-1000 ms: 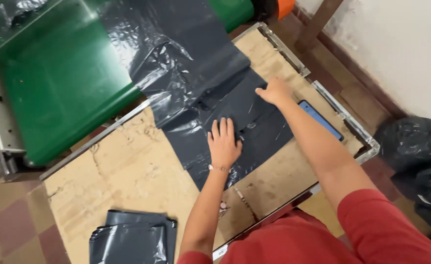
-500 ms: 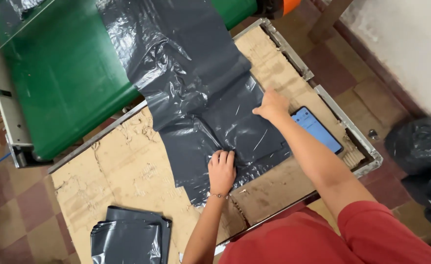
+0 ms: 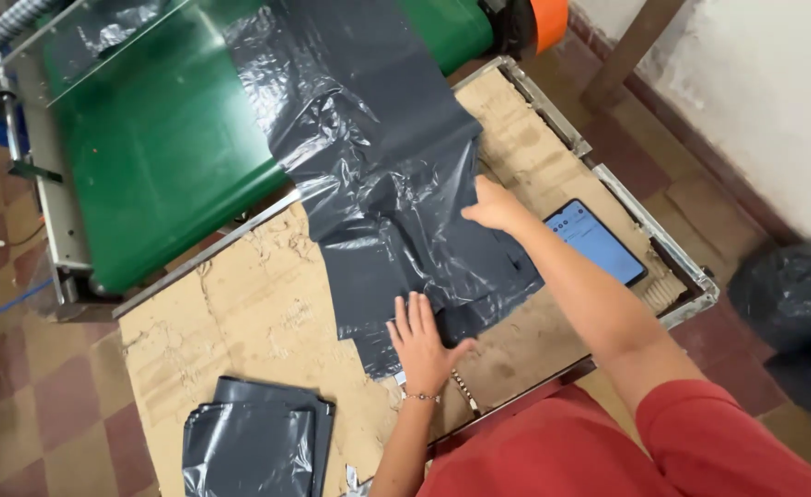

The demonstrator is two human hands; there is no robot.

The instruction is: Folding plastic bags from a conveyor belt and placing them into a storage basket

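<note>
Left hand [image 3: 421,342] lies flat, fingers spread, palm down on the near edge of the dark grey plastic sheet [image 3: 396,193], pressing it onto the bench [image 3: 240,313]; a thin bracelet circles its wrist. Right hand [image 3: 490,204] reaches further out, beyond and to the right of the left one, open with fingers together, resting on the sheet's right-hand edge where the film is bunched and creased. Neither hand pinches anything; both simply bear down on the plastic. Between the two hands the sheet lies mostly smooth, a flat rectangular part showing just left of the left hand. Past the right hand the sheet runs away from the person in a long wrinkled strip, up over the green conveyor belt [image 3: 166,156] that stands beyond the bench, well past both hands. Just right of the right forearm a smartphone [image 3: 599,244] with a lit blue screen lies on the bench, close to the sheet's edge but apart from it. Left of the left hand and nearer the person, a stack of folded grey bags [image 3: 254,437] sits on the worn brown bench top, well apart from both hands. Far to the right of the right arm, on the floor, rests a bundled black plastic bag [image 3: 792,294]
</note>
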